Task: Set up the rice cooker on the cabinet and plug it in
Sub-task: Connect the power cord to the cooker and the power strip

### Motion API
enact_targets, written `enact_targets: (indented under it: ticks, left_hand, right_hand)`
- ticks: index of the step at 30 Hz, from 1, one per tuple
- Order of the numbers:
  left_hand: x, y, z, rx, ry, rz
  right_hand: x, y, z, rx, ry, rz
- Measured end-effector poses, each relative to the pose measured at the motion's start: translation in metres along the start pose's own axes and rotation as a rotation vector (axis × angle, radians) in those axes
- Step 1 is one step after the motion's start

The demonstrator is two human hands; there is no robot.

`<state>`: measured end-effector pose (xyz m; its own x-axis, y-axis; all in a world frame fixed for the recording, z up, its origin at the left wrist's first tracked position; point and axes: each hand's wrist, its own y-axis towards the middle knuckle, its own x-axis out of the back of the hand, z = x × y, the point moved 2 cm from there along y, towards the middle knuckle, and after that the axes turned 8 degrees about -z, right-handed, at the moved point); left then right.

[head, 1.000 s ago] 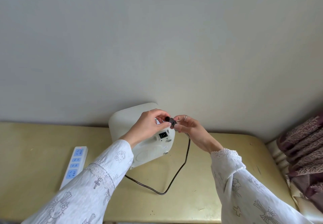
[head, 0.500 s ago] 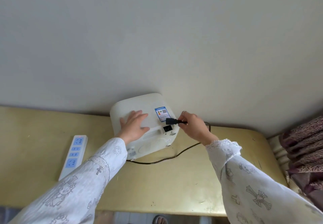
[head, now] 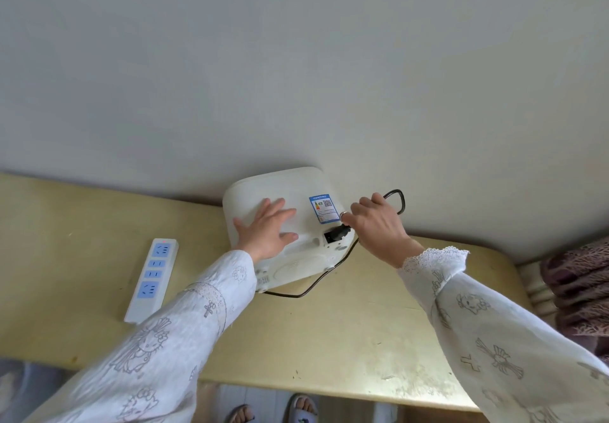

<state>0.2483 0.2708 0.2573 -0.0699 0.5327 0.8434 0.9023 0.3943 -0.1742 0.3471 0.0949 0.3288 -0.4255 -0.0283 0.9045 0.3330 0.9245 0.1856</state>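
A white rice cooker (head: 306, 188) stands on the yellow cabinet top (head: 346, 330) against the wall, its back with a blue label facing me. My left hand (head: 268, 228) lies flat on the cooker's back, fingers spread. My right hand (head: 379, 224) pinches the black connector (head: 339, 233) of the power cord at the cooker's rear socket. The black cord (head: 324, 276) loops behind my right hand and runs along the cabinet under the cooker's base.
A white power strip (head: 153, 279) with blue sockets lies on the cabinet to the left of the cooker. Dark patterned fabric (head: 580, 290) sits at the right edge. Slippered feet (head: 303, 406) show below the cabinet's front edge.
My left hand let go of the connector and went flat onto the cooker's back. My right hand brought the connector down to the rear socket, and the cord shifted closer to the cooker.
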Motion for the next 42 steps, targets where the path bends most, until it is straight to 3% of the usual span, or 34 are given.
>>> enact_targets:
  ticks: [3,7,10,20,23,27,33,42]
  left_hand:
    - [-0.002,-0.001,0.0,-0.01,0.018,-0.013]
    - [-0.006,-0.007,0.003,-0.029,0.04,-0.041]
    - [-0.006,-0.01,0.005,-0.032,0.041,-0.04]
    - [-0.003,-0.008,0.003,-0.012,0.073,-0.011]
    - [-0.001,-0.008,0.0,0.001,0.083,0.015]
    - [0.0,-0.011,-0.002,0.01,0.094,0.02]
    - [-0.002,-0.023,-0.004,0.003,0.09,-0.004]
    - [-0.004,-0.029,-0.007,-0.011,0.096,-0.041]
  right_hand:
    - [0.001,0.002,0.011,0.031,-0.033,-0.052]
    - [-0.005,-0.004,0.012,-0.049,0.061,0.009]
    - [-0.014,-0.016,0.004,-0.167,0.207,0.158]
    - [0.012,-0.052,-0.028,-0.538,0.687,0.315]
    - [0.032,-0.055,-0.043,-0.697,0.803,0.207]
    - [0.055,-0.05,-0.065,-0.844,0.754,0.06]
    - [0.062,-0.05,-0.071,-0.593,0.226,0.141]
    - [0.033,-0.037,-0.032,-0.189,0.12,0.197]
